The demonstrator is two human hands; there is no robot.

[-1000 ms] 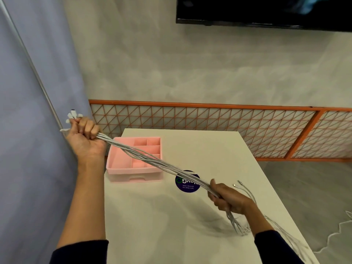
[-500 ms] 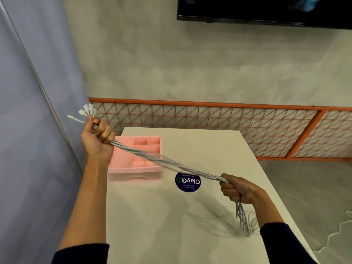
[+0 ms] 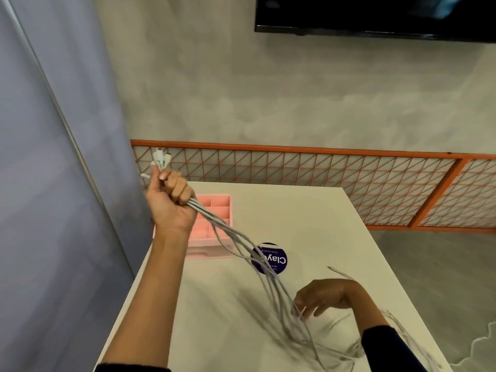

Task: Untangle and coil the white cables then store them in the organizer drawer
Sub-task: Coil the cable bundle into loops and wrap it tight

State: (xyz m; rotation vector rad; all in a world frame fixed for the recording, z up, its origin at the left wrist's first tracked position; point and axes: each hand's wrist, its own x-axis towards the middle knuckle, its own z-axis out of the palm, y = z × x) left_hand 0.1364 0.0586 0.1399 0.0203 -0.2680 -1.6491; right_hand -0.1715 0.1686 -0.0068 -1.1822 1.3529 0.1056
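My left hand (image 3: 171,202) is raised above the table's left side and grips a bundle of white cables (image 3: 236,237) near their plug ends, which stick out above my fist. The bundle slopes down to the right and fans out loosely over the white table (image 3: 308,216). Low at the right, my right hand (image 3: 322,294) hovers with fingers spread and relaxed, touching the loose strands but gripping none. The pink organizer drawer (image 3: 217,208), open-topped with several compartments, sits at the table's left edge, partly behind my left hand.
A round dark blue sticker (image 3: 273,260) lies on the table beside the drawer. An orange lattice fence (image 3: 322,178) runs behind the table. A grey curtain (image 3: 53,157) hangs at the left and a dark screen (image 3: 375,17) is on the wall.
My right hand has let go of the bundle and dropped lower, so the cables now hang slack and spread. My left hand has shifted right, toward the drawer, still holding the plug ends.
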